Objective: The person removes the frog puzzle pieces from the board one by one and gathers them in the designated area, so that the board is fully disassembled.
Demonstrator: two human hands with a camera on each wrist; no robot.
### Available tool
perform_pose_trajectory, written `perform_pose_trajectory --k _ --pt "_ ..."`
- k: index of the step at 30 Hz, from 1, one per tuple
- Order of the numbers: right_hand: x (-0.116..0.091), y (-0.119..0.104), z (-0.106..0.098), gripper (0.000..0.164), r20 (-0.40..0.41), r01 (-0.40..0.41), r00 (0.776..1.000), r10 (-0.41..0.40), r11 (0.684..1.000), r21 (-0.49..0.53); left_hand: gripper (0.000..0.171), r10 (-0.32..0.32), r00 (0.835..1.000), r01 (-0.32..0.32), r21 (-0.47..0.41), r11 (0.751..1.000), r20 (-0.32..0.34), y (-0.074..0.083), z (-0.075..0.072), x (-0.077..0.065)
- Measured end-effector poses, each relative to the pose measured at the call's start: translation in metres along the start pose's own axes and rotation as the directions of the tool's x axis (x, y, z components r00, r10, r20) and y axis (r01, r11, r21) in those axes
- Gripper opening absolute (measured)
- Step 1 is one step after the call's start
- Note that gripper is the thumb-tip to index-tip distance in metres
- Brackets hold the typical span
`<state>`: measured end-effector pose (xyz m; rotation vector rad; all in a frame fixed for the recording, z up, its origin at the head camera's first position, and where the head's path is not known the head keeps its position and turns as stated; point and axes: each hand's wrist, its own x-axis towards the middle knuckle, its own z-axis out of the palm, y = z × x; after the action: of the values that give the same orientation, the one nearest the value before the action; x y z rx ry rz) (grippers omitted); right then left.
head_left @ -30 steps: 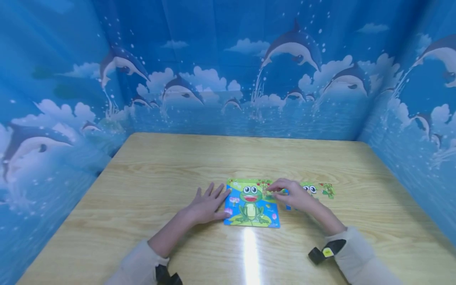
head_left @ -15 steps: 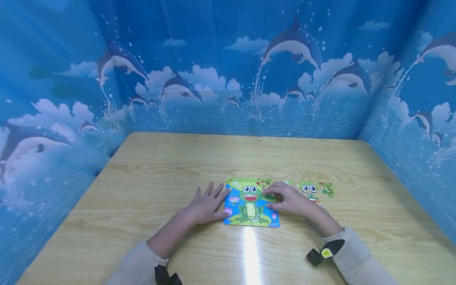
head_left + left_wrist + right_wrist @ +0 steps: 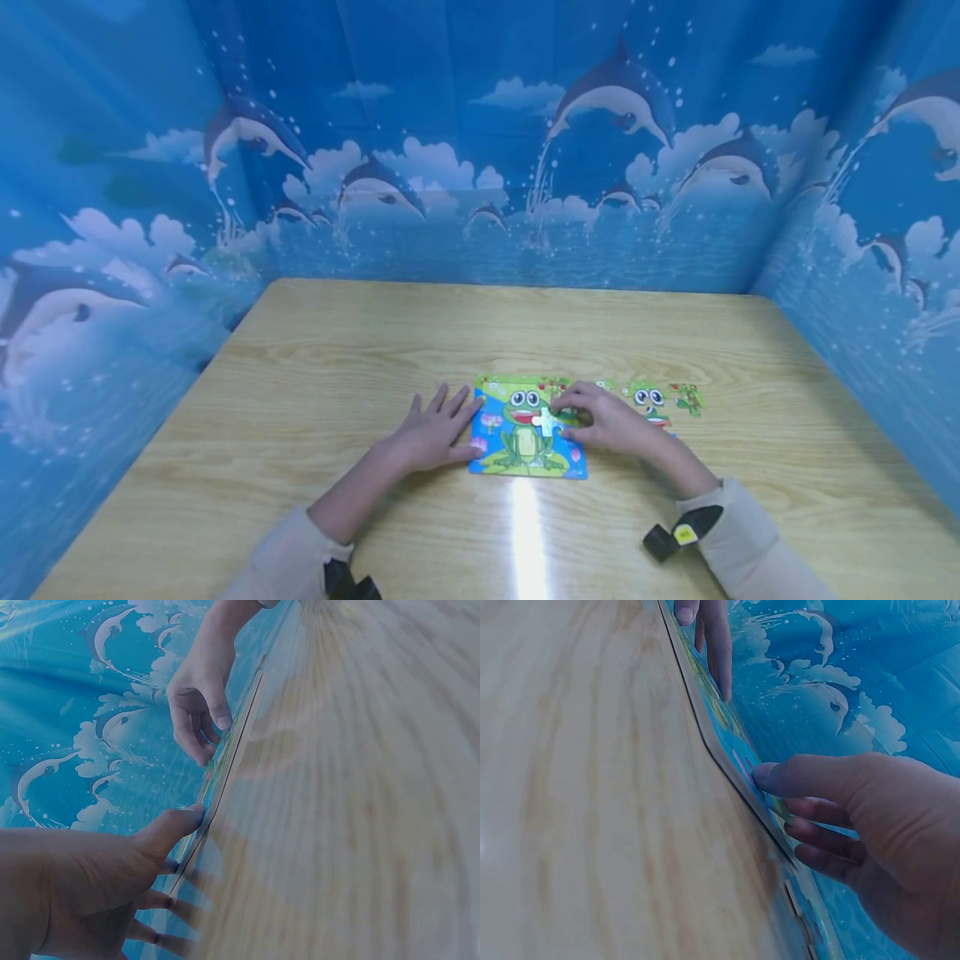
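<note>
A square jigsaw puzzle (image 3: pixel 525 454) with a smiling frog on a blue and green ground lies on the table. My left hand (image 3: pixel 431 433) rests at its left edge with fingers spread, thumb and index fingertip on the border. Over the puzzle's right half, my right hand (image 3: pixel 603 421) pinches a puzzle piece (image 3: pixel 545 422) between thumb and curled fingers. That piece catches the light and looks whitish, its knobs showing beside the frog's mouth. In the right wrist view the thumb (image 3: pixel 765 774) is right at the puzzle's surface. The right hand hides part of the puzzle's right side.
Right of the puzzle lies a second frog picture in loose pieces (image 3: pixel 648 396), partly behind the right hand; a tree piece (image 3: pixel 687 398) sits at its right end. The wooden table (image 3: pixel 360 350) backs onto a blue dolphin curtain (image 3: pixel 480 150).
My right hand has moved left and slightly down from the puzzle's upper right edge onto its right half. The piece at its fingertips now shines whitish. My left hand has stayed put.
</note>
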<state>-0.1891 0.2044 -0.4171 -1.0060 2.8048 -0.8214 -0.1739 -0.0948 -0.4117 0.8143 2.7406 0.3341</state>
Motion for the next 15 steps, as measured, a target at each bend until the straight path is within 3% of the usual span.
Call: perform_pose_trajectory --k 6,15 --pt "-0.0009 -0.0015 -0.0011 0.039 -0.017 0.019 1.000 -0.020 1.000 -0.017 0.074 0.001 1.000 -0.001 -0.003 1.000 -0.002 0.0006 -0.0006 -0.0004" --pt "-0.0001 -0.0012 -0.0014 0.031 -0.052 0.009 0.999 -0.007 0.999 0.043 0.074 0.008 1.000 -0.008 -0.008 1.000 -0.006 0.0002 -0.0005 -0.0006"
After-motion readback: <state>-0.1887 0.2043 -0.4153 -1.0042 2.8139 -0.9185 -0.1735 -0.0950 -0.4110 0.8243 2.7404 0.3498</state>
